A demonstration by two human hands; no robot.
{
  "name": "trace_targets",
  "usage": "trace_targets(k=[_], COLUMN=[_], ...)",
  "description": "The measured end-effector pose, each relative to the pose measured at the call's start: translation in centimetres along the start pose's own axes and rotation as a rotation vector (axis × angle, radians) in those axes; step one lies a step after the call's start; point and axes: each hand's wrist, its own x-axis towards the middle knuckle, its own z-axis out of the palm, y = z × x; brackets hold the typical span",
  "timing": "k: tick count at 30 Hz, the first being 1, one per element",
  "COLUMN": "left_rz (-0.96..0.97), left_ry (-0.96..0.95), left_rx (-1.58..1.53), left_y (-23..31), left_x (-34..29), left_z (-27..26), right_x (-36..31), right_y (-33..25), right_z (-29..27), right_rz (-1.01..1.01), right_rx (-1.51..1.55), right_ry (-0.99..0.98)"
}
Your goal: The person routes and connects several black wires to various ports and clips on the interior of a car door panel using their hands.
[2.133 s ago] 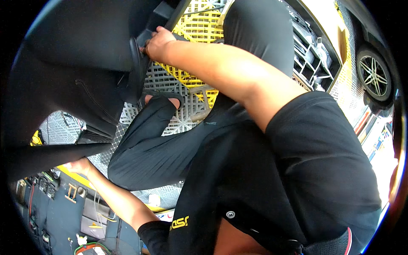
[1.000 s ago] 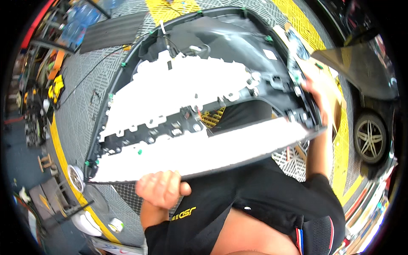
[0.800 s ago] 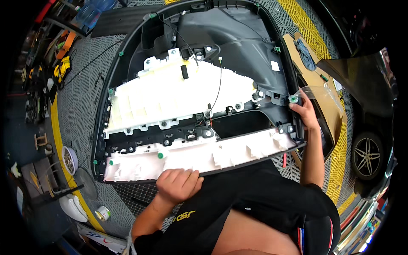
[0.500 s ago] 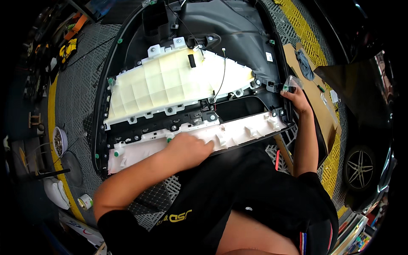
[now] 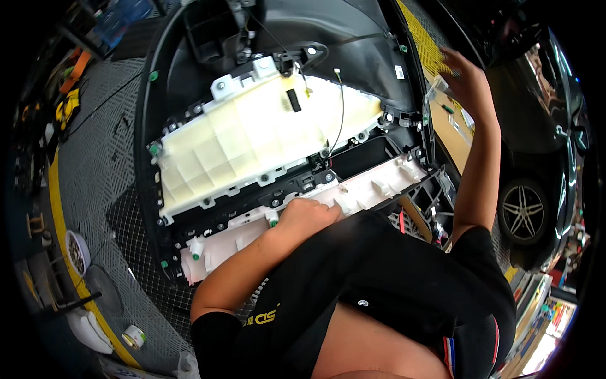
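A large black car door panel (image 5: 353, 31) stands with its back side toward me. Bolted to it is a cream-white plastic backing (image 5: 252, 139), with a thin cable (image 5: 341, 117) hanging over it. Along the near edge runs a pale pinkish strip (image 5: 369, 191) with small ribs. My left hand (image 5: 307, 218) is closed over this near edge, its fingertips hidden from view. Up and right, off the panel's right edge, my right hand (image 5: 467, 82) is raised with its fingers apart and nothing visible in it. Green clips (image 5: 153, 76) sit around the panel's rim.
At right lies a flattened cardboard sheet (image 5: 456, 140) with a green-handled tool on it. Beyond it a dark car shows its wheel (image 5: 524, 213). On the left are a white bowl of small parts (image 5: 77, 252), a tin can (image 5: 133, 336) and a yellow floor line (image 5: 63, 221).
My right hand has let go of the panel's right edge and lifted up and away, its fingers spreading. My left hand stays on the near edge. The view has shifted and tilted slightly.
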Motion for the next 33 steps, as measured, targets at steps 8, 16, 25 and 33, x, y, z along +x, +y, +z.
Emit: trace_targets(k=[8, 16, 25, 33], left_rz=[-0.155, -0.264, -0.3, -0.381], left_ry=[-0.059, 0.121, 0.504, 0.561], left_rx=[-0.362, -0.384, -0.534, -0.333], left_y=[0.2, -1.9, -5.1, -6.1], left_x=[1.0, 3.6, 11.5, 9.2], left_z=[-2.1, -12.0, -13.6, -13.4], right_x=[4.0, 3.4, 2.3, 8.8], right_y=[-11.5, -9.2, -14.9, -17.0], right_z=[12.1, 15.9, 8.7, 12.4], right_rz=[-0.156, 0.085, -0.154, -0.12], right_rx=[0.737, 1.362, 1.433, 1.238], right_ry=[-0.563, -0.513, -0.384, -0.444])
